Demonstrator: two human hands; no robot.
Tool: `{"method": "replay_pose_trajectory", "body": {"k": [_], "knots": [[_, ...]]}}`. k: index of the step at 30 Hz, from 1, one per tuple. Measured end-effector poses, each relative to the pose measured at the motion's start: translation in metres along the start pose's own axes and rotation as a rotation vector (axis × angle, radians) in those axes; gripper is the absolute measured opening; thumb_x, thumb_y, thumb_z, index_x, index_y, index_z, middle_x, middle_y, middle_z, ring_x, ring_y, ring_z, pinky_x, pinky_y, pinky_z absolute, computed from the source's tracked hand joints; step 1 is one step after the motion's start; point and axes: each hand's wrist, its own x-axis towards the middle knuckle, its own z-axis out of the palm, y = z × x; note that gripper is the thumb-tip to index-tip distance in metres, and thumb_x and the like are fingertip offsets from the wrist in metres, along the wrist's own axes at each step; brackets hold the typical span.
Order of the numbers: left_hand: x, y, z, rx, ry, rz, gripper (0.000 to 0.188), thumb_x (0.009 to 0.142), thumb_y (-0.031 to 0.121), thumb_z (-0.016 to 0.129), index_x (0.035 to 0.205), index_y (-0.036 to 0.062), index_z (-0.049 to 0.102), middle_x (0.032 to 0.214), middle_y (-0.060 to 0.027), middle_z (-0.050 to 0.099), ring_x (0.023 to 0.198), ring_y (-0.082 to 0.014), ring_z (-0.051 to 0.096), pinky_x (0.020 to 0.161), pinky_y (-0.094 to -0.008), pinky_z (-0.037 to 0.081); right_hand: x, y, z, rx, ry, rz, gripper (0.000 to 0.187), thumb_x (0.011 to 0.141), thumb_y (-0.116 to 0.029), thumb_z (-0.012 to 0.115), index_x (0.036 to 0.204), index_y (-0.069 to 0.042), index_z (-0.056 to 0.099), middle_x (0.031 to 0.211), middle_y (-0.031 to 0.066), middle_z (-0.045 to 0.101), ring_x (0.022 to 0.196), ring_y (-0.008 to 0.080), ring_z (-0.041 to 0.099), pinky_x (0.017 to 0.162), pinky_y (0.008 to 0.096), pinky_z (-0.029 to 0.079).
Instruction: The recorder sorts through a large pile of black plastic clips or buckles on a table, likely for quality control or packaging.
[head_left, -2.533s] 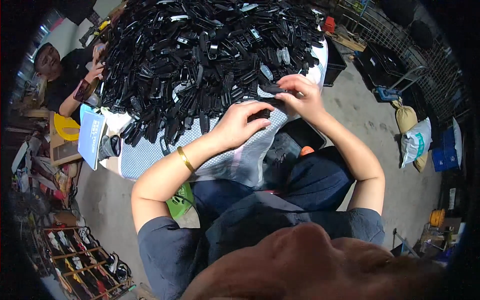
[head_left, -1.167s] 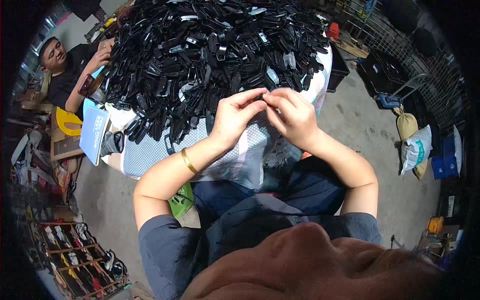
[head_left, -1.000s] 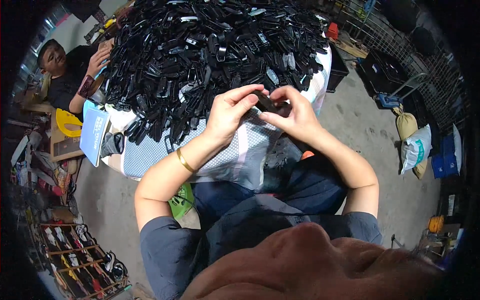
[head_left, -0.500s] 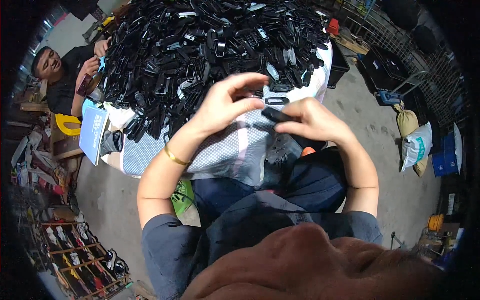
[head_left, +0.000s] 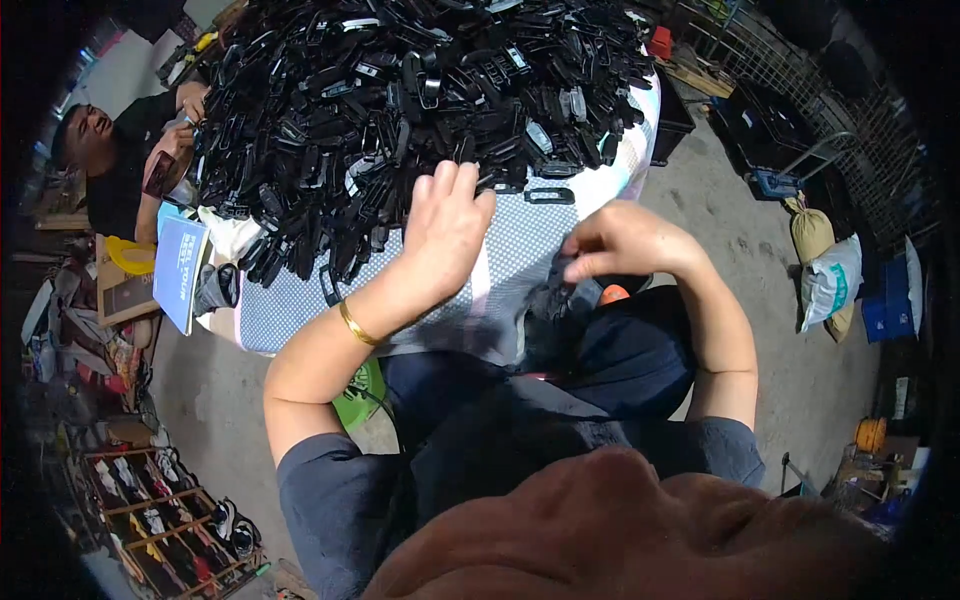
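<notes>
A large heap of small black oblong clip-like pieces (head_left: 330, 130), some with shiny metal parts, covers most of the cloth-topped table (head_left: 400, 315). At the heap's near edge my left hand (head_left: 447, 225) is closed, fingers curled down among the pieces; what they grip is hidden. A single black frame-shaped piece (head_left: 549, 196) lies on the cloth, right of that hand. By the table's near right edge my right hand (head_left: 628, 240) has thumb and fingers apart, with no piece plainly held. Below it dark pieces (head_left: 550, 305) gather above my lap, blurred.
A co-worker (head_left: 125, 150) sits at the table's far left, hands at the heap. A blue booklet-like box (head_left: 182, 275) stands at the left edge. Sacks (head_left: 832, 280) and dark crates (head_left: 765, 130) are on the floor to the right; a rack (head_left: 165, 520) is lower left.
My left hand has moved from beside the right hand to the heap's edge, curling its fingers. The black piece in my right hand is no longer seen there; that hand dropped slightly.
</notes>
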Motion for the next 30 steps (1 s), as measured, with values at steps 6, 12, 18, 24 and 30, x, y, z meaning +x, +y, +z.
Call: {"method": "replay_pose_trajectory", "body": {"k": [6,12,18,24,30], "knots": [[0.006,0.004,0.0,-0.126,0.005,-0.014,0.022,0.07,0.014,0.063,0.089,0.0045,0.06,0.091,-0.0082,0.05,0.09,-0.0255,0.045,0.075,-0.0363,0.038,0.027,0.013,0.02,-0.376,0.72,-0.104,0.024,0.074,-0.02,0.068,0.09,-0.002,0.064,0.08,0.0118,0.06,0.072,0.0278,0.06,0.063,0.0356,0.048],[0.044,-0.002,0.018,-0.095,0.187,0.239,0.021,0.073,0.016,0.052,0.089,0.006,0.061,0.1,-0.007,0.054,0.097,-0.024,0.046,0.077,-0.0357,0.037,0.032,0.02,0.021,-0.439,0.536,-0.069,0.023,0.073,-0.021,0.066,0.086,-0.002,0.062,0.079,0.0118,0.055,0.077,0.03,0.058,0.068,0.0393,0.048],[0.059,-0.002,0.032,-0.002,0.033,0.309,0.015,0.072,0.017,0.052,0.073,0.0074,0.065,0.095,-0.0062,0.056,0.097,-0.0212,0.047,0.076,-0.0324,0.037,0.019,0.023,0.013,-0.291,0.459,-0.098,0.023,0.072,-0.013,0.066,0.09,0.0,0.061,0.079,0.0134,0.056,0.072,0.0294,0.058,0.065,0.0363,0.047],[0.055,-0.018,0.018,-0.482,0.271,0.083,0.018,0.066,0.003,0.067,0.084,0.0071,0.067,0.088,-0.0074,0.059,0.086,-0.0252,0.052,0.076,-0.0337,0.045,0.018,0.03,0.008,0.128,0.613,-0.043,0.025,0.078,-0.014,0.067,0.098,0.0,0.062,0.082,0.008,0.063,0.071,0.0131,0.059,0.061,0.0253,0.047],[0.045,-0.019,0.013,-1.205,-0.016,-0.308,0.02,0.082,0.005,0.06,0.1,0.0005,0.065,0.095,-0.005,0.064,0.08,-0.0108,0.059,0.071,-0.0226,0.048,0.034,0.019,0.021,0.065,0.938,-0.262,0.024,0.075,-0.007,0.068,0.097,0.001,0.063,0.086,0.0099,0.064,0.076,0.0166,0.062,0.063,0.0264,0.05]]}}
